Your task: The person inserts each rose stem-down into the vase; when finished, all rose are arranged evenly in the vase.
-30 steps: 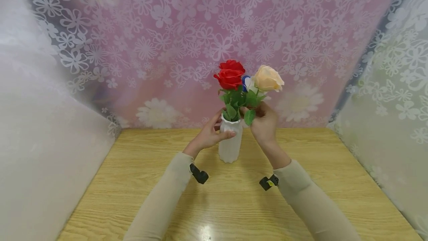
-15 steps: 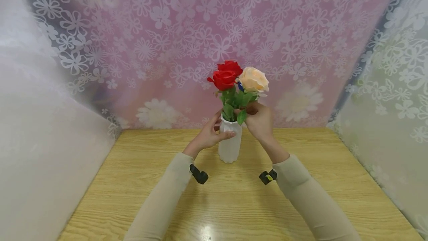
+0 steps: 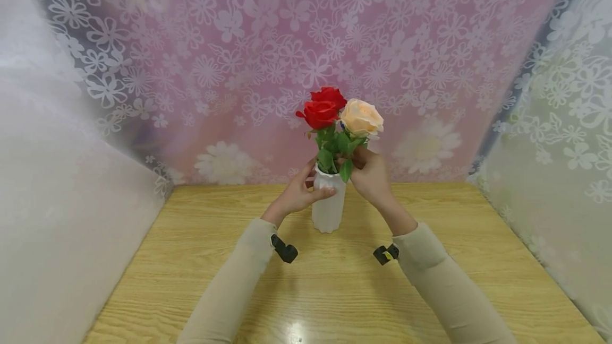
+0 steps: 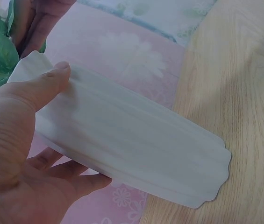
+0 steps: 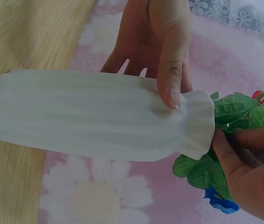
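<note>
A white ribbed vase (image 3: pixel 328 211) with a wavy rim stands upright on the table in the head view. My left hand (image 3: pixel 297 193) grips it just below the neck, thumb across the front and fingers round the far side. At the mouth, my right hand (image 3: pixel 372 177) pinches the stem of a peach rose (image 3: pixel 362 117) among green leaves (image 5: pixel 237 109). Two red roses (image 3: pixel 321 114) rise from the vase left of the peach one. A blue flower (image 5: pixel 221 201) shows beneath the leaves in the right wrist view. The stems inside the vase are hidden.
The wood-grain table (image 3: pixel 215 259) reaches back to a pink floral curtain (image 3: pixel 268 68). Pale sheets hang at the left (image 3: pixel 71 185) and right sides. A small black camera is strapped to each wrist.
My right hand has moved a little left, carrying the peach rose closer to the red roses and slightly lower. The blue and white blooms are now mostly hidden behind it. My left hand stays put.
</note>
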`<state>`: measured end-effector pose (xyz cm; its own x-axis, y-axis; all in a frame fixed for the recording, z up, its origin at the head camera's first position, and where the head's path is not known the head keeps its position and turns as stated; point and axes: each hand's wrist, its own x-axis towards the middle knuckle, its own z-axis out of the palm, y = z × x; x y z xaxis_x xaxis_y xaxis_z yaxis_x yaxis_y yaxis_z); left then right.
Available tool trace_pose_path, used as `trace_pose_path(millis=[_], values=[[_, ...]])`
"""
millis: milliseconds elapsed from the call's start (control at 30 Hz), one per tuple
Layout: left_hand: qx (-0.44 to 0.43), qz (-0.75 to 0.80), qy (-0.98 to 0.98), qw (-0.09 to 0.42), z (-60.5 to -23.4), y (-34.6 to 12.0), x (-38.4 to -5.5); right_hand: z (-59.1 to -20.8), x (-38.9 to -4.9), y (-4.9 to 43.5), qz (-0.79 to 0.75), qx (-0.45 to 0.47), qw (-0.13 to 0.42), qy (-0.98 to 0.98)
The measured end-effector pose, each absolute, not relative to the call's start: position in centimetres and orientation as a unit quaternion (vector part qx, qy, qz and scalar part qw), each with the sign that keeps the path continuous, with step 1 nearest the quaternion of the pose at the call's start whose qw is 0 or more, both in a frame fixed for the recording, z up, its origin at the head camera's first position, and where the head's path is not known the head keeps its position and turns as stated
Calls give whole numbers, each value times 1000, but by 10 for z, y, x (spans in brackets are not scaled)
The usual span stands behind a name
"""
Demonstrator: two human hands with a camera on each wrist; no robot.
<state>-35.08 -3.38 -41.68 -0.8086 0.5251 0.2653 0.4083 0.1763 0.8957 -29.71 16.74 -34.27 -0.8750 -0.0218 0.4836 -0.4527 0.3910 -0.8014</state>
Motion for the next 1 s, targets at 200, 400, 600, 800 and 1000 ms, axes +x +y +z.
trace_pose_path(millis=[200, 400, 600, 800, 1000], values=[[308, 566, 763, 53, -418, -34, -351, -346, -299, 167, 522, 187, 213, -804], [304, 559, 770, 50, -418, -35, -351, -345, -302, 166, 501, 202, 251, -803], [296, 554, 776, 53, -416, -37, -349, -345, -303, 162, 476, 197, 294, -805], [276, 547, 788, 62, -415, -38, -347, -348, -306, 157, 431, 234, 343, -801], [274, 552, 785, 65, -415, -38, -345, -355, -307, 154, 367, 227, 340, -836]])
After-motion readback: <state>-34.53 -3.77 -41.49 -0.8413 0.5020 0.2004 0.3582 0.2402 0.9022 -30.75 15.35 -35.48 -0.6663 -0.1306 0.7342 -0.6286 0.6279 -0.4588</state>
